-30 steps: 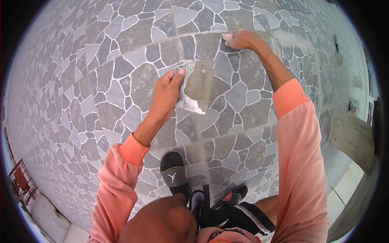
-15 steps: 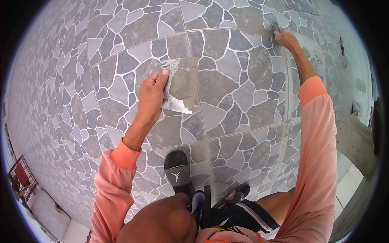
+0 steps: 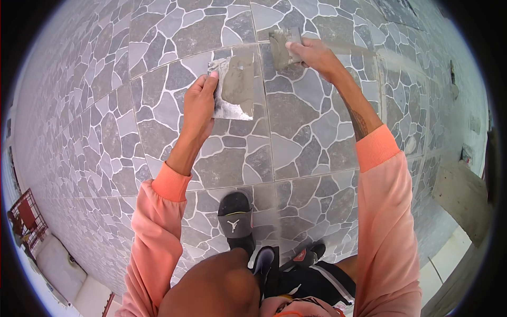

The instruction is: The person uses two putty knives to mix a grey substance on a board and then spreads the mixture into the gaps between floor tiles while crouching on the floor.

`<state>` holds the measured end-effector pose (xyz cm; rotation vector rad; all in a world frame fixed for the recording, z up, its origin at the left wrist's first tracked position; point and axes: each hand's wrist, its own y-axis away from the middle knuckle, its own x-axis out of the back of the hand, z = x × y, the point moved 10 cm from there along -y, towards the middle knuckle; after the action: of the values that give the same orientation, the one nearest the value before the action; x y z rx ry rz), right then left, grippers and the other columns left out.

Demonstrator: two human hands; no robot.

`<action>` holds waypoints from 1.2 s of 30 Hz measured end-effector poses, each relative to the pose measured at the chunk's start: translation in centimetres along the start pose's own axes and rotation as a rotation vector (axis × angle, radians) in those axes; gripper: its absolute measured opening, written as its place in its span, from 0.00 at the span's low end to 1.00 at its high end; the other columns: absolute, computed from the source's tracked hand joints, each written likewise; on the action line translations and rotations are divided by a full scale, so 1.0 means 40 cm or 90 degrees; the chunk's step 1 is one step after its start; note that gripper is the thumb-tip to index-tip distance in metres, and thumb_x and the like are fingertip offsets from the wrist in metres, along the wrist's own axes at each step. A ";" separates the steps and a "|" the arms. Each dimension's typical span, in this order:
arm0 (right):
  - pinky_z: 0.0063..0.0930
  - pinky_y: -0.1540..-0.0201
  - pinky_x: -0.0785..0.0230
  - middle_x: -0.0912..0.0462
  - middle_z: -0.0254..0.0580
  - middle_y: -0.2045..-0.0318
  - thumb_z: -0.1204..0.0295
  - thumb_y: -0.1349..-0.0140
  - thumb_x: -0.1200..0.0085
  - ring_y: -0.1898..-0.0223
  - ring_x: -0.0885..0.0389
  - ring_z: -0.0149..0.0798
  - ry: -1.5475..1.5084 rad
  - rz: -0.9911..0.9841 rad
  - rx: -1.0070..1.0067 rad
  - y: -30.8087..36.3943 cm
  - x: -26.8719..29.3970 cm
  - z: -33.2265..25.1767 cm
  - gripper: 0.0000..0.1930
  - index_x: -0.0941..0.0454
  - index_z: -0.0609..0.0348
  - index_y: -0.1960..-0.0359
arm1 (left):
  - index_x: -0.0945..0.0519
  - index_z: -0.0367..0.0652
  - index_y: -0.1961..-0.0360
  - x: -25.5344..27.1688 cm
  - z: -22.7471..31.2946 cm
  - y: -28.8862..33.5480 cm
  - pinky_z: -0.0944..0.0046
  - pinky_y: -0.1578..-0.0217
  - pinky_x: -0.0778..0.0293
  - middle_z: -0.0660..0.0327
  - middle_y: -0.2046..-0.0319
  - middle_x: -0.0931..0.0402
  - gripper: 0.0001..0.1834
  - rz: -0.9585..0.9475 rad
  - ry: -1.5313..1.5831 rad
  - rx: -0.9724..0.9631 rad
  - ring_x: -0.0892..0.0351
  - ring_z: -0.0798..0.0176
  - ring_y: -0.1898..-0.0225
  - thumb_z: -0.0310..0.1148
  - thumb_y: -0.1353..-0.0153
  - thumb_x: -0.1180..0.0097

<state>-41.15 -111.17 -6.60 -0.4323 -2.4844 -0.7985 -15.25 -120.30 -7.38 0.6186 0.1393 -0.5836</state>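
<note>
— Best way to fill that joint (image 3: 262,79)?
— Press the small pad (image 3: 281,46) flat, drag along the line, reload from the metal plate (image 3: 232,90).
— Hands?
— Right hand (image 3: 311,53) stretched forward, pinched shut on the pad; left hand (image 3: 199,103) closed on the plate's edge, grout (image 3: 238,80) heaped there.

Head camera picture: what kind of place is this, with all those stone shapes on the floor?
Probably a floor being tiled or grouted. Grey stone-pattern tiles cover the floor, the left hand holds a metal plate with grey paste, and the right hand presses a small spreader onto a joint.
</note>
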 end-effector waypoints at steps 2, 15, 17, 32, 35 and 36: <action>0.27 0.62 0.31 0.20 0.38 0.69 0.52 0.39 0.43 0.65 0.24 0.29 -0.166 -0.017 0.019 0.056 0.003 0.023 0.25 0.22 0.69 0.64 | 0.22 0.38 0.61 0.006 -0.013 0.001 0.72 0.68 0.30 0.68 0.69 0.24 0.13 0.003 0.019 0.008 0.29 0.77 0.70 0.37 0.28 0.52; 0.33 0.47 0.26 0.18 0.42 0.53 0.86 0.49 0.47 0.50 0.20 0.44 0.134 0.103 0.563 0.373 0.003 -0.311 0.22 0.22 0.59 0.50 | 0.24 0.38 0.54 -0.067 -0.037 0.046 0.66 0.60 0.21 0.63 0.61 0.21 0.15 -0.101 0.038 0.140 0.21 0.72 0.63 0.40 0.29 0.51; 0.35 0.46 0.26 0.19 0.42 0.51 0.89 0.54 0.47 0.48 0.21 0.48 0.204 0.100 0.617 0.390 -0.005 -0.324 0.25 0.22 0.59 0.51 | 0.24 0.37 0.54 -0.084 -0.026 0.050 0.67 0.61 0.21 0.63 0.62 0.21 0.15 -0.121 0.023 0.136 0.21 0.72 0.63 0.40 0.29 0.51; 0.38 0.51 0.27 0.19 0.43 0.55 0.82 0.43 0.48 0.53 0.21 0.48 0.323 -0.047 0.353 0.292 0.029 -0.221 0.20 0.23 0.54 0.47 | 0.23 0.32 0.53 0.009 -0.008 0.016 0.68 0.66 0.23 0.61 0.64 0.21 0.17 -0.055 -0.039 0.083 0.22 0.72 0.67 0.38 0.29 0.51; 0.42 0.58 0.29 0.19 0.46 0.60 0.78 0.38 0.52 0.61 0.20 0.50 0.359 0.066 0.271 0.149 0.127 -0.114 0.17 0.24 0.53 0.47 | 0.23 0.33 0.54 0.007 0.007 0.046 0.68 0.66 0.23 0.62 0.64 0.21 0.16 -0.049 -0.036 0.088 0.22 0.72 0.67 0.38 0.29 0.51; 0.42 0.58 0.29 0.19 0.46 0.60 0.78 0.38 0.52 0.61 0.20 0.50 0.356 0.060 0.271 0.096 0.124 -0.088 0.17 0.24 0.53 0.47 | 0.23 0.34 0.54 0.025 0.003 0.057 0.68 0.66 0.23 0.62 0.64 0.21 0.16 -0.042 -0.039 0.093 0.22 0.72 0.67 0.38 0.29 0.51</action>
<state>-42.35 -109.63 0.30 -0.1418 -2.0084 -0.2785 -13.16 -119.33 -6.40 0.7391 0.0595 -0.6807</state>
